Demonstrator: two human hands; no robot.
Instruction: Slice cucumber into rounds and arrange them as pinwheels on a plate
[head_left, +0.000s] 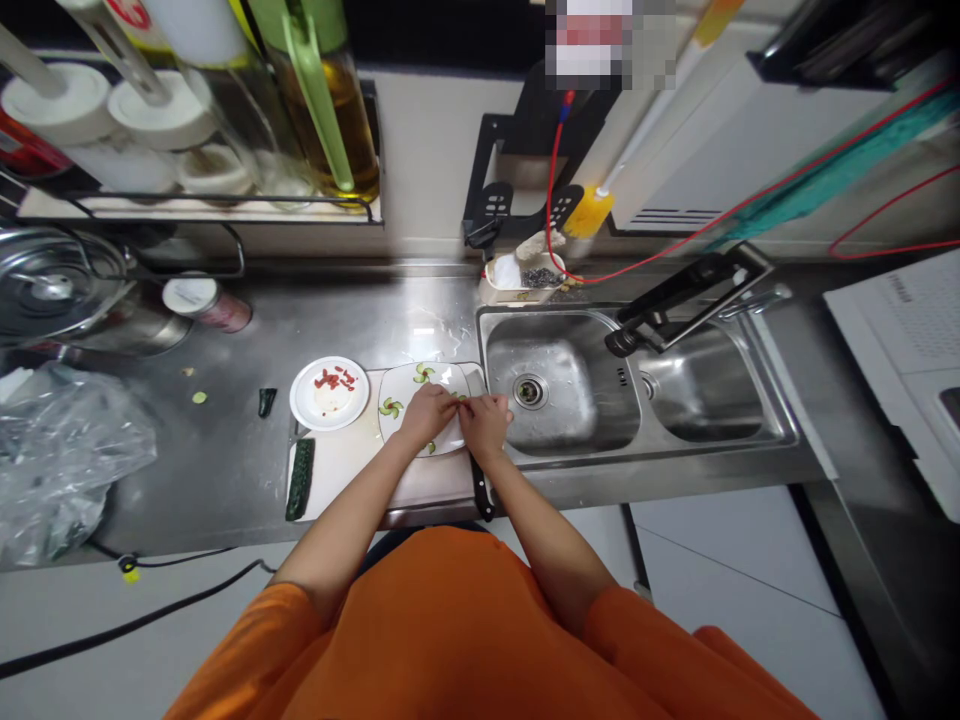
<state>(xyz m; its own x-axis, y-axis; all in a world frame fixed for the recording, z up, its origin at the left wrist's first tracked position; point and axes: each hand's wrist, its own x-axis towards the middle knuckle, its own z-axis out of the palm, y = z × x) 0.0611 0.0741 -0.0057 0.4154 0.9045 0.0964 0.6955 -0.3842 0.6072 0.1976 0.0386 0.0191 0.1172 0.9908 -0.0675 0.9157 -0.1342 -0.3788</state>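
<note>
Over a white squarish plate (403,387), my left hand (426,414) and my right hand (486,426) meet at the fingertips, both closed in a pinch. What they pinch is too small to make out. Green fan-shaped garnishes of cucumber slices (390,408) with reddish centres lie around the plate, one of them partly under my fingers. Left of it stands a round white plate (298,408) with small red berries (335,379). The plates rest on a white cutting board (345,470). A cucumber piece (300,480) lies along the board's left edge.
A black-handled knife (482,490) lies right of the plate, handle toward me. Beyond it is a double steel sink (562,390) with a dark faucet (660,315). A cucumber end (266,402), a can (206,303), a plastic bag (67,450) and a pot (142,325) are on the left.
</note>
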